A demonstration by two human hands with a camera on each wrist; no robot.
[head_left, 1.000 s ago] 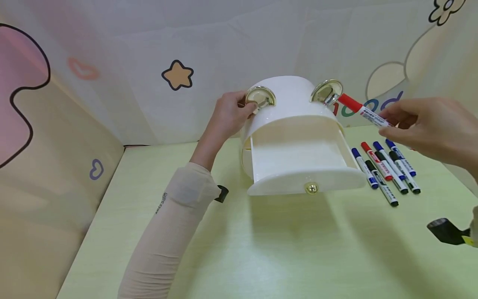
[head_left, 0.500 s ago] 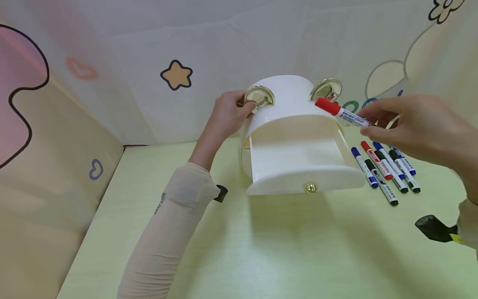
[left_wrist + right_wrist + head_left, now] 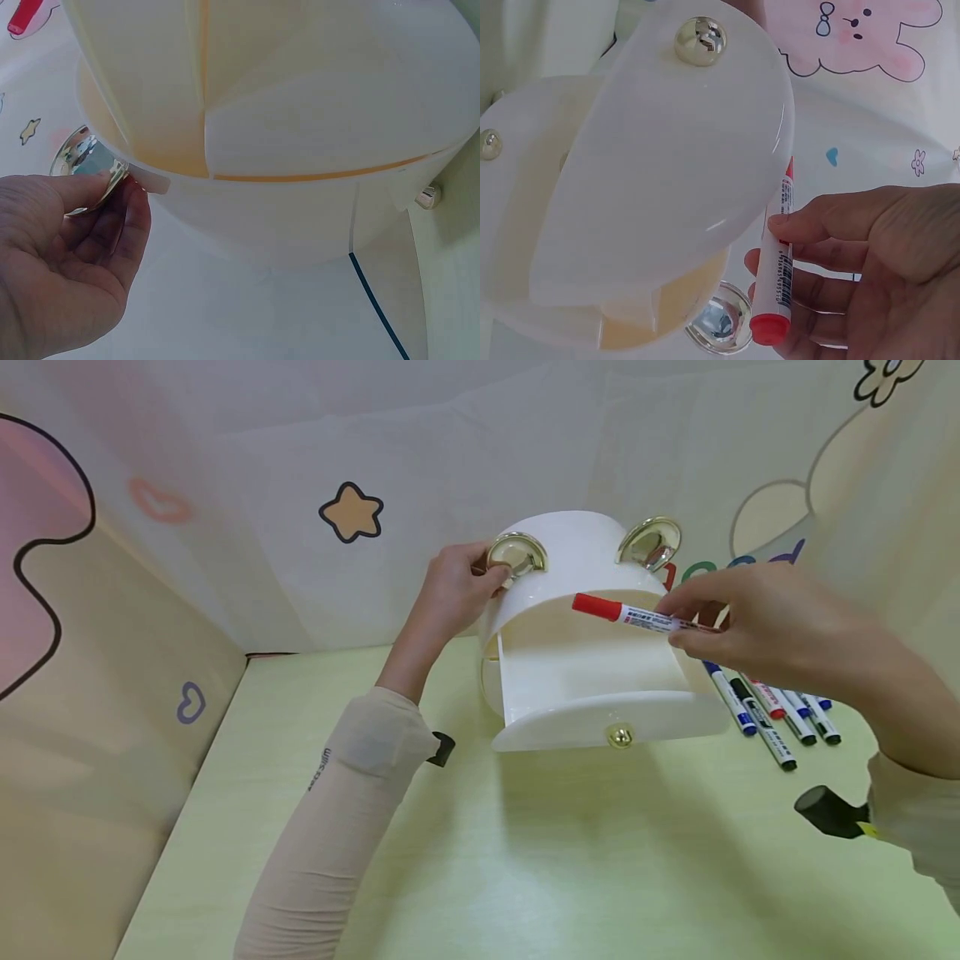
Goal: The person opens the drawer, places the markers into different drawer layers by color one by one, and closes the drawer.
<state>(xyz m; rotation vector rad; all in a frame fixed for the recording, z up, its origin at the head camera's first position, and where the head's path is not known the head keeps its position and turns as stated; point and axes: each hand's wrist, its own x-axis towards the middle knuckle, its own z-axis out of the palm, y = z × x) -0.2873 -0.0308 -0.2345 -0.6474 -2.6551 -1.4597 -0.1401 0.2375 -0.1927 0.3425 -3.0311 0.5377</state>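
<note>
A white rounded box (image 3: 573, 547) carries two gold discs on top, and its drawer (image 3: 555, 727) stands pulled out, with a gold knob (image 3: 620, 736) on the front. My left hand (image 3: 453, 589) pinches the left gold disc (image 3: 517, 553) between thumb and fingers; the left wrist view shows the thumb on the disc's face (image 3: 84, 161). In my right hand (image 3: 765, 614) a red-capped marker (image 3: 645, 618) is pinched, its cap pointing left above the drawer in the head view. The right wrist view shows the marker's red end (image 3: 769, 328) and barcode beside the drawer front.
Several blue, red and black markers (image 3: 763, 725) lie side by side on the pale green table (image 3: 585, 877), right of the box and partly under my right hand in view. A printed cloth (image 3: 285, 560) hangs behind and at the left.
My right hand has moved left with the red marker, from beside the right gold disc to over the drawer, and the marker has turned flatter. My left hand keeps its hold.
</note>
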